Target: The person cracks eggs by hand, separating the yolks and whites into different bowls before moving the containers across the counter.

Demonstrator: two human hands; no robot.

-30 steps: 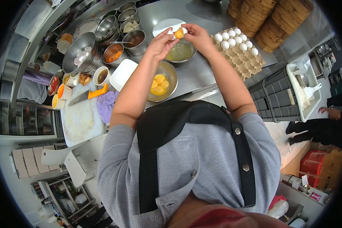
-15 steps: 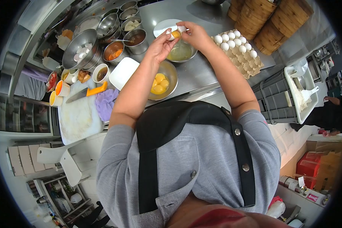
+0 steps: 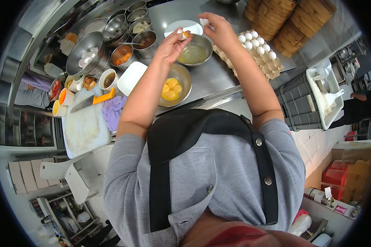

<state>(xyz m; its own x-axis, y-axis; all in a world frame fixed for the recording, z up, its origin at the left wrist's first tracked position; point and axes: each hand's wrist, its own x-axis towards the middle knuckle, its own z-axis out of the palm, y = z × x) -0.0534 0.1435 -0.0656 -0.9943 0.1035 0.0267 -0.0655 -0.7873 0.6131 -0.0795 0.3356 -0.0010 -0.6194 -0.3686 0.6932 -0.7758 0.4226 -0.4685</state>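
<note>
My left hand (image 3: 172, 44) holds a half eggshell with a yolk (image 3: 184, 35) in it, above the rim of a steel bowl of egg white (image 3: 195, 54). My right hand (image 3: 218, 29) holds the other, empty shell half (image 3: 203, 21) up and apart from it, over the bowl's far side. A second steel bowl (image 3: 184, 75) nearer me holds several yolks (image 3: 171, 90). A cardboard tray of white eggs (image 3: 257, 46) lies right of my right forearm. A white plate (image 3: 184, 25) sits just behind the bowls.
Steel bowls of shells and sauces (image 3: 86, 53) stand at the left, with a white dish (image 3: 131, 78), small cups, a cutting board (image 3: 86, 125) with an orange-handled knife (image 3: 92, 101) and a purple cloth (image 3: 114, 112). Bamboo steamers (image 3: 292, 14) are stacked at the back right. A grey crate (image 3: 299, 105) stands beside the counter.
The two shell halves have come apart: my right hand lifted away to the right with the empty half, while my left hand keeps the yolk in its half.
</note>
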